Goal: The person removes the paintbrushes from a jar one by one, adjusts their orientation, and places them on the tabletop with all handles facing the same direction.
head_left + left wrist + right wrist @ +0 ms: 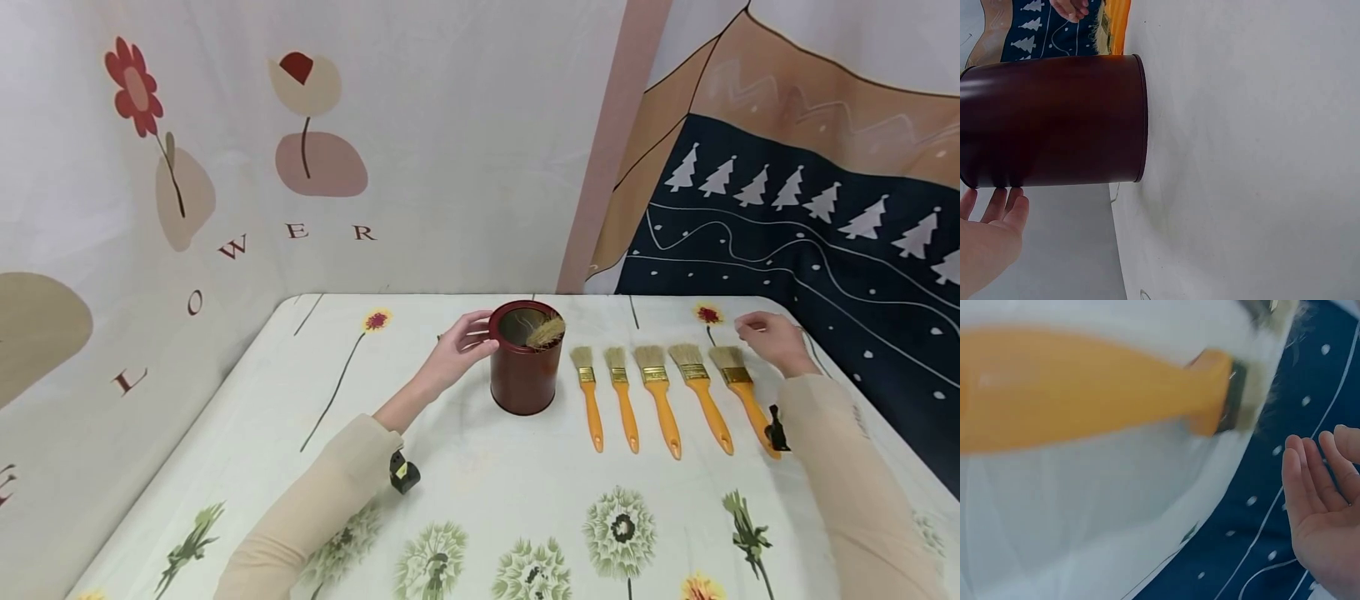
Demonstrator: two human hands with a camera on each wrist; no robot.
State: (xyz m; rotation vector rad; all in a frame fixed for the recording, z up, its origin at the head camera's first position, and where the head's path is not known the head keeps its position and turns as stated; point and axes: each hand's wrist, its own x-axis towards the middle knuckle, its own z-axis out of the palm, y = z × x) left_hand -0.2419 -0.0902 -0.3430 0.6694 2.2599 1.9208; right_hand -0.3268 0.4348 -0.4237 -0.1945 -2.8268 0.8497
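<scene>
A dark red can (523,383) stands upright with its top open. Over its right rim leans a tuft of tan bristles (546,333); whatever it belongs to is hidden inside. My left hand (456,346) is at the can's left side near the rim. In the left wrist view the extended fingertips (1015,195) touch the can's wall. My right hand (776,337) is raised beyond the bristle end of the rightmost paintbrush (742,379). Its fingers are loosely bent with nothing in them, as the right wrist view shows, where that paintbrush's orange handle (1072,387) looms close.
Several paintbrushes with orange handles, among them a wide paintbrush (660,400), lie in a row right of the can, bristles away from me. A flower-printed cloth (465,500) covers the table. Printed curtains (465,150) hang behind it. Each wrist wears a small black camera (405,473).
</scene>
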